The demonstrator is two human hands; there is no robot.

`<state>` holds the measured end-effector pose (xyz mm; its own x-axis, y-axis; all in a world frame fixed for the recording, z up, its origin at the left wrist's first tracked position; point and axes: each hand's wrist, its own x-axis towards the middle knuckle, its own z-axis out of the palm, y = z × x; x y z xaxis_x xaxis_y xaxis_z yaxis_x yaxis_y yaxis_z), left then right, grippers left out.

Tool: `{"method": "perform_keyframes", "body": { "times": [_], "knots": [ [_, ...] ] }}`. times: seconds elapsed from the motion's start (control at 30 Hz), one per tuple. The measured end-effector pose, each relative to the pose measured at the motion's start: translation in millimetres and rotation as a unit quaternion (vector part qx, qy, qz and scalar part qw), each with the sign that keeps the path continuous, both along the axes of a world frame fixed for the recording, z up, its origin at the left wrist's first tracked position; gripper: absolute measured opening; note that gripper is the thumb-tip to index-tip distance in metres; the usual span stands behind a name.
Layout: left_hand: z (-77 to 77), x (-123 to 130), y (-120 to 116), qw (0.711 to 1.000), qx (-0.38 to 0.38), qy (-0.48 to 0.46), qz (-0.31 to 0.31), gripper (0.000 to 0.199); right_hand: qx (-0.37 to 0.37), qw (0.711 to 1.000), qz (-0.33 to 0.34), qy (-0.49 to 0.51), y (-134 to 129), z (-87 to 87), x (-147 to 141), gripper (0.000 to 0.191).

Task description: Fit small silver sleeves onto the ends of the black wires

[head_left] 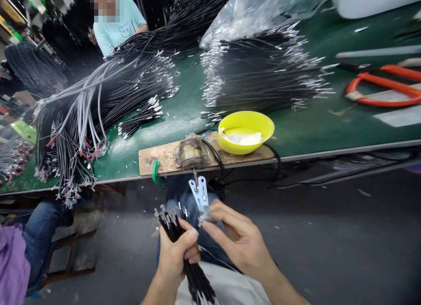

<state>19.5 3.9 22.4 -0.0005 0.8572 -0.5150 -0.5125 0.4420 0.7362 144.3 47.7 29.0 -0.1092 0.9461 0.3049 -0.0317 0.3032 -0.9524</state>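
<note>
A bundle of black cables [197,276] with silvery tips is gripped in my left hand [179,252], its upper ends fanned out above the fist. To the right of it, my right hand [238,239] has its thumb and fingers pinched near a small greyish piece, too blurred to identify. Just above those fingertips is a light blue clothespin [200,194], attached to the shaft of a small motor [191,152]. The motor is fixed on a wooden board [148,161] at the table's edge.
A yellow bowl [246,120] with white material sits on the board's right end. Cable piles [259,72] cover the green table [305,129]. Orange-handled scissors [378,101] lie at right. A person in a light blue shirt [121,22] is across the table; another person's leg [46,230] is at left.
</note>
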Motion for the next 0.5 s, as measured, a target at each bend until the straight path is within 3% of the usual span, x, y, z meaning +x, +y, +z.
{"method": "perform_keyframes", "body": {
  "times": [0.13,0.23,0.37,0.5],
  "knots": [
    [-2.8,0,-1,1.0,0.002,-0.016,-0.006,0.042,0.019,0.999,-0.026,0.021,-2,-2.5,-1,0.016],
    [-1.8,1,-1,1.0,0.002,-0.028,-0.013,0.042,-0.051,0.993,-0.017,0.102,-3,-9.4,-1,0.003],
    [4.4,2,-1,0.999,-0.002,-0.044,-0.021,0.043,-0.143,0.977,-0.002,0.157,-8,-17.9,-5,0.019],
    [7.3,7,-3,0.999,0.032,-0.001,0.014,0.044,-0.106,0.983,-0.069,0.132,-16,-12.7,-10,0.013]
  ]
}}
